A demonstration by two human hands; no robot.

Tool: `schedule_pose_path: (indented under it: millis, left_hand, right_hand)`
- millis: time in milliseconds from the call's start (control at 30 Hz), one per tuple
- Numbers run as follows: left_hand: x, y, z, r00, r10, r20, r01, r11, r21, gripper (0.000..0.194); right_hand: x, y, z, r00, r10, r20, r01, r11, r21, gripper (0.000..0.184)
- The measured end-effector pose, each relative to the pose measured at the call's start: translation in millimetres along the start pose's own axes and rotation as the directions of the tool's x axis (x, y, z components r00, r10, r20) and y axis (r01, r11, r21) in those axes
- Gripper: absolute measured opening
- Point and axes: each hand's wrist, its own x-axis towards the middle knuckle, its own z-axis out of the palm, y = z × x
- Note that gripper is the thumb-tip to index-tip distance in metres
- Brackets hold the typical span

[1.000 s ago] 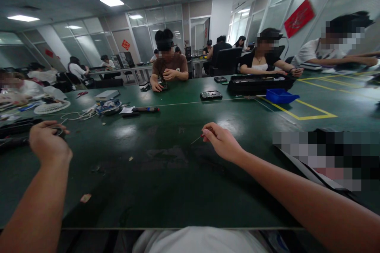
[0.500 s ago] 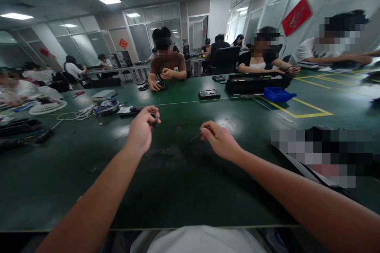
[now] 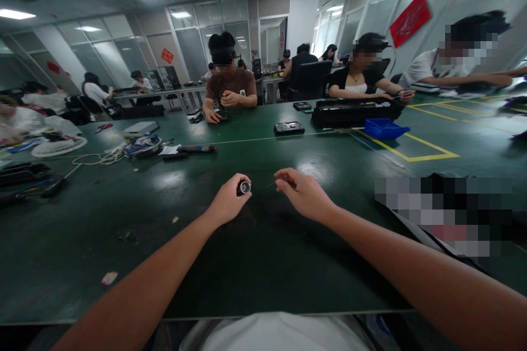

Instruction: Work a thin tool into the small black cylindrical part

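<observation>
My left hand (image 3: pixel 227 203) is closed around a small dark cylindrical part (image 3: pixel 245 188). Its round end, with a pale rim and some detail inside, faces me; what exactly it is I cannot make out. Just to the right, my right hand (image 3: pixel 305 195) pinches a slim screwdriver (image 3: pixel 272 184) with a red handle mostly hidden by the fingers. The thin shaft points left toward the cylindrical part, with a small gap between them. Both hands are held above the green table (image 3: pixel 263 274).
A pen-like tool (image 3: pixel 197 148) lies beyond my left hand, near bundled cables (image 3: pixel 142 145). Farther off are a hard drive (image 3: pixel 289 128), a blue tray (image 3: pixel 385 129) and a long black casing (image 3: pixel 356 113). A co-worker (image 3: pixel 230 85) sits opposite; scraps (image 3: pixel 109 278) lie at left.
My left hand has moved right and slightly down, turning the cylindrical part's round end toward me. My right hand has stayed nearly in place; the screwdriver's shaft now shows shorter.
</observation>
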Motion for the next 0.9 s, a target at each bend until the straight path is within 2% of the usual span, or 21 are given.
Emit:
schedule_pose_path:
  millis: [100,167,267,367,500,633,900]
  left_hand:
    - [-1.1,2.3,-1.6,0.997,0.076,0.004,-0.076,0.997,0.017,0.03]
    - [-1.6,3.4,-2.1,0.995,0.105,-0.001,-0.105,0.994,0.039,0.032]
    - [-1.7,2.6,-2.0,0.996,0.086,-0.028,-0.084,0.995,0.053,0.04]
    - [-1.4,0.8,-1.7,0.995,0.087,-0.054,-0.083,0.994,0.067,0.038]
    - [-2.0,1.4,-2.1,0.992,0.12,-0.039,-0.116,0.989,0.087,0.036]
    - [-3.3,4.9,-3.1,0.994,0.108,-0.015,-0.106,0.988,0.111,0.037]
    - [-4.0,7.1,-5.2,0.993,0.113,-0.04,-0.106,0.985,0.133,0.037]
  right_hand:
    - [-1.0,-2.1,-1.7,0.999,-0.022,-0.025,0.021,0.999,-0.03,0.023]
    - [-2.6,-3.8,-3.8,0.993,-0.048,-0.11,0.046,0.999,-0.018,0.022]
    - [-5.6,-5.9,-6.8,0.974,-0.073,-0.213,0.092,0.993,0.081,0.023]
    - [-7.6,-7.1,-7.0,0.977,-0.099,-0.189,0.127,0.982,0.142,0.024]
    - [-6.8,-6.5,-3.4,0.988,-0.089,-0.124,0.104,0.987,0.124,0.023]
    - [-4.9,-5.6,-2.6,0.987,-0.066,-0.148,0.083,0.99,0.11,0.023]
    - [-5.3,-6.9,-6.8,0.982,-0.094,-0.164,0.104,0.993,0.056,0.02]
